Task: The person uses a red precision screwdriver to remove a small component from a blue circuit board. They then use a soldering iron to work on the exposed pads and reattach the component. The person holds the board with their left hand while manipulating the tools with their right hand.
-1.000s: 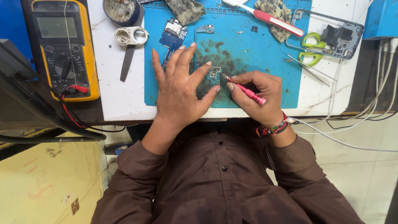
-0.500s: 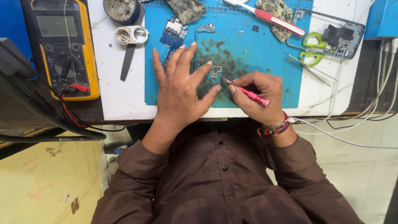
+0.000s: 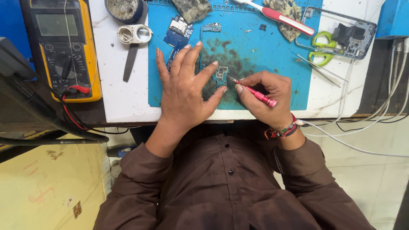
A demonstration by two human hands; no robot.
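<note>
My left hand [image 3: 185, 91] lies flat with fingers spread on the blue mat [image 3: 264, 51], its thumb and forefinger pinning a small circuit board [image 3: 221, 76] near the mat's front edge; nothing is gripped. My right hand [image 3: 266, 96] is pinched around a slim pink screwdriver [image 3: 255, 92], its metal tip touching the board. The mat is rubbery and stained dark around the board. On the white worktop [image 3: 123, 96] to the left I see a yellow multimeter [image 3: 64, 47], boxy with a grey screen. Green-handled scissors [image 3: 321, 47] lie at the mat's right edge.
</note>
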